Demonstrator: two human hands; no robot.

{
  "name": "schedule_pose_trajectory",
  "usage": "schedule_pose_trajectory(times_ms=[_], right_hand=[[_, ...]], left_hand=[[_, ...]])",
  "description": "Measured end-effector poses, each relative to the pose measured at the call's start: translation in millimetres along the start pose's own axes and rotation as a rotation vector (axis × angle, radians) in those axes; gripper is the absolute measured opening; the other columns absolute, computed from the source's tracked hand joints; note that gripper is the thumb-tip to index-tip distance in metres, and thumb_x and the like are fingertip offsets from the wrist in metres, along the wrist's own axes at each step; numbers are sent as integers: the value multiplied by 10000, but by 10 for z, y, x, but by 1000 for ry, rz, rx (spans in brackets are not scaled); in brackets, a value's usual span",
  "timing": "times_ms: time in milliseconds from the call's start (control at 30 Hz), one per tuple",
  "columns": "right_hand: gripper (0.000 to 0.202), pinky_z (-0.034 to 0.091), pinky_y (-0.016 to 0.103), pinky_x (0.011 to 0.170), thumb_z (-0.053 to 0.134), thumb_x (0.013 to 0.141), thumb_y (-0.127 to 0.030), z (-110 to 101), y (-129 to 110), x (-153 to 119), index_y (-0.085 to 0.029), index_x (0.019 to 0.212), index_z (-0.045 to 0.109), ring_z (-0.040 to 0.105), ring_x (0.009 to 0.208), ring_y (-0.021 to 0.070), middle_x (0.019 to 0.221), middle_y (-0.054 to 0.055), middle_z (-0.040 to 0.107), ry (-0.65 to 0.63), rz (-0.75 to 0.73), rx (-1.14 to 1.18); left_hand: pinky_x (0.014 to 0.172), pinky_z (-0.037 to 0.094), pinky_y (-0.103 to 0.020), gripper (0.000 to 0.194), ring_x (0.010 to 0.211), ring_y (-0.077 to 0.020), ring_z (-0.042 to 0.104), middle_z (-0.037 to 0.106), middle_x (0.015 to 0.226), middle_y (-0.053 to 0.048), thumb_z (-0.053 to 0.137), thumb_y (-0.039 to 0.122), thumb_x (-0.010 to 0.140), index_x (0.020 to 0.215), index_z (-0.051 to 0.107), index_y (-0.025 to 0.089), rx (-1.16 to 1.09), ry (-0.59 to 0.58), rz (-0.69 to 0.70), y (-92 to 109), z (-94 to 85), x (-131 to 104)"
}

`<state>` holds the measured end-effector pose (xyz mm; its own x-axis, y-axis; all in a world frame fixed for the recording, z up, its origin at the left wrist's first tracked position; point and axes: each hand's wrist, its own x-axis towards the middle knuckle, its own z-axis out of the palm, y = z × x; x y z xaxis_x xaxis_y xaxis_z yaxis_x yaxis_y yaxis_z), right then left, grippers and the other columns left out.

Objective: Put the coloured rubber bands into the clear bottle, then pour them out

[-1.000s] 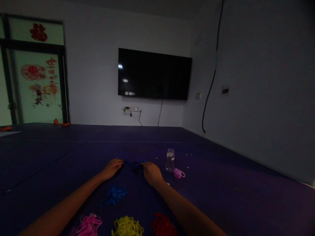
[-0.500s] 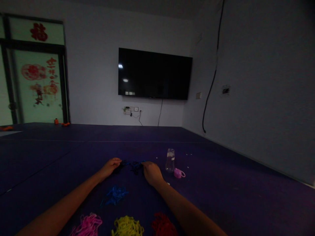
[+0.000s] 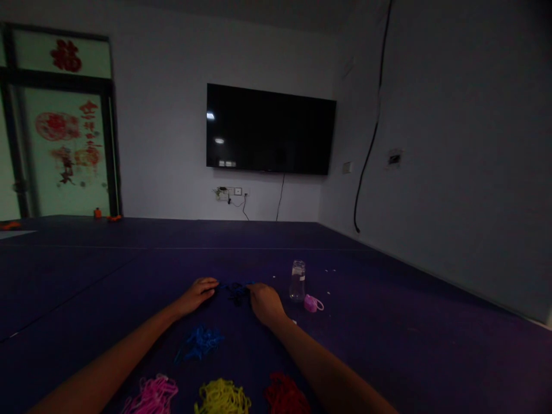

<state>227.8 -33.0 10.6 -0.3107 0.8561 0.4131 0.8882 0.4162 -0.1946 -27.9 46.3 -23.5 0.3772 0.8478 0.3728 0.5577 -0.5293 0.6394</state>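
Observation:
A small pile of dark and blue bands (image 3: pixel 236 291) lies on the purple surface between my hands. My left hand (image 3: pixel 198 294) rests at its left side, fingers stretched out and a little apart, holding nothing I can see. At the right side, my right hand (image 3: pixel 265 303) has its fingers pressed together at a bit of blue band; the fingertips are partly hidden. Nearer to me is a heap of blue bands (image 3: pixel 202 342). Along the bottom edge lie heaps of pink bands (image 3: pixel 153 395), yellow bands (image 3: pixel 223 397) and red bands (image 3: pixel 286 394).
A clear bottle (image 3: pixel 297 282) stands upright right of my right hand, with a pink cap with a loop (image 3: pixel 313 303) beside it. Small white scraps (image 3: pixel 328 292) are scattered nearby. The purple surface (image 3: pixel 409 310) reaches to the walls, below a wall television (image 3: pixel 271 129).
My left hand has opened its fingers and shifted slightly right, and the dark bands at its fingertips no longer show there. My right hand has barely moved.

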Motion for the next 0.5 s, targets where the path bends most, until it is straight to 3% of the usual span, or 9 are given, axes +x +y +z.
schedule_pose_trajectory(times_ms=[133,500], right_hand=[[343,399,281,925,366,855,-119,-6,-6,-4,-180,1024,658,584,1079,202,1153,100,642,-4,0,0],[366,395,287,932,364,860,-116,-46,-40,-16,-185,1088,643,570,1102,199,1159,102,638,-46,16,-5]], left_hand=[[1049,307,-409,332,1178,-222,467,603,1239,-41,472,377,861,1113,659,269,156,-48,96,15,9,-33],[1058,289,-426,322,1250,-242,403,599,1255,-31,461,354,868,1105,661,268,181,-55,82,86,-2,-88]])
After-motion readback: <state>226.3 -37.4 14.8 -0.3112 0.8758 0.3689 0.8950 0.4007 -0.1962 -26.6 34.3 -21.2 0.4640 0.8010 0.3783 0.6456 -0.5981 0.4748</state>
